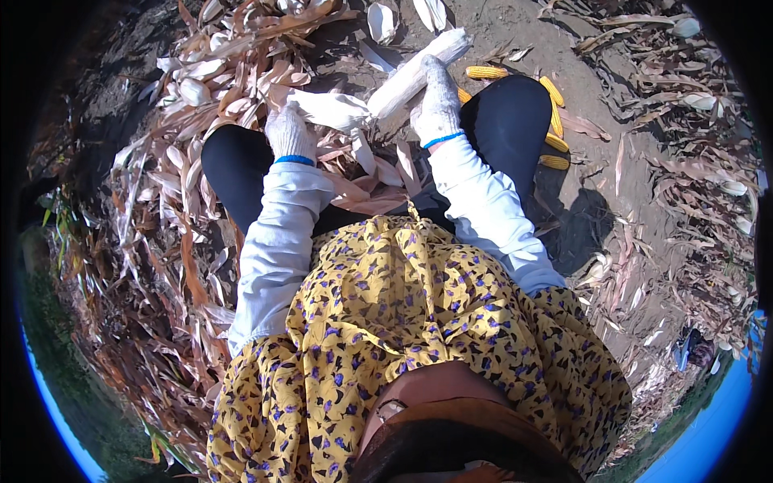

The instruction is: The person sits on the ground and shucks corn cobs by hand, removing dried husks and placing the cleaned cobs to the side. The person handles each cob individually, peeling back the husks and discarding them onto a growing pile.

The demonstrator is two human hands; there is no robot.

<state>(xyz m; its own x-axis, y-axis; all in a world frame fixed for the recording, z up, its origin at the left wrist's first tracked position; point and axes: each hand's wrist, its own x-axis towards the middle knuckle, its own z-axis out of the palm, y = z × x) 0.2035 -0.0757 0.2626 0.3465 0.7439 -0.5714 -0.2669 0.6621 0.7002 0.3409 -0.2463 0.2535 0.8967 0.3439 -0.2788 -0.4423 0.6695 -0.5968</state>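
Note:
My left hand [288, 134], in a white knit glove with a blue cuff edge, is closed round one end of a pale, husk-covered ear of corn [332, 109]. The ear's other end points right, between my two hands. In the same kind of glove, my right hand [436, 113] grips a long, pale, thick rod-shaped piece [403, 83]. That piece slants up to the right, and I cannot tell whether it is wood or rolled husk. Its lower end comes close to the ear's right end; whether they touch is unclear.
Bare yellow corn cobs [486, 72] lie on the soil beyond and right of my right knee [507, 121]. Dry husks [193, 153] heap up on the left, beside my left knee [233, 165]. More dry stalks and leaves [700, 161] cover the ground far right.

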